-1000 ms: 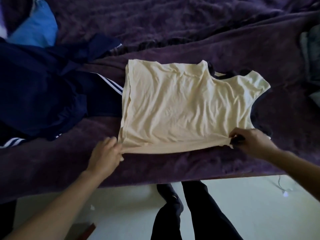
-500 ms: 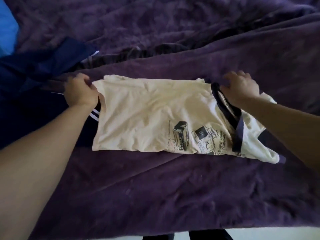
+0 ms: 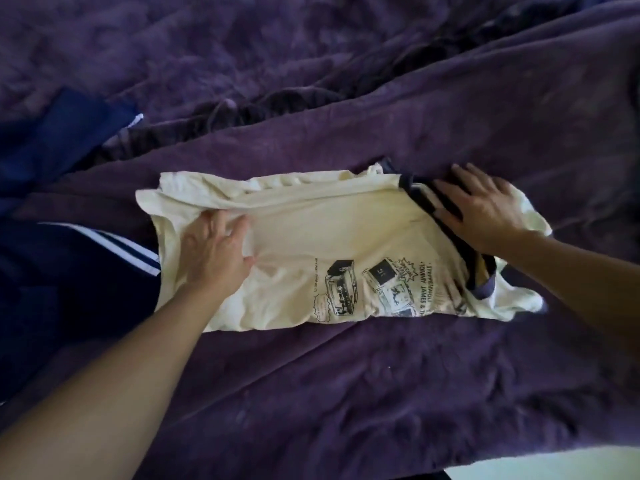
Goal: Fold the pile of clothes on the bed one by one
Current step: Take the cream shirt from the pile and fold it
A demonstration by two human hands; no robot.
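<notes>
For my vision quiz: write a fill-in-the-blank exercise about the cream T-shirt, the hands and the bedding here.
The cream cotton T-shirt with navy collar trim lies on a ___ plush blanket. The right hand presses the shirt's ___ end. The dark navy garment beside the left hand bears ___ stripes.
Missing: purple; collar; white.

shirt (image 3: 287, 251): cream knit cloth, matt, lightly creased; dark printed graphic; navy ribbed trim.
blanket (image 3: 346, 393): purple plush cloth, fuzzy, matt, rumpled.
garment (image 3: 69, 289): navy smooth cloth, white stripes.
</notes>
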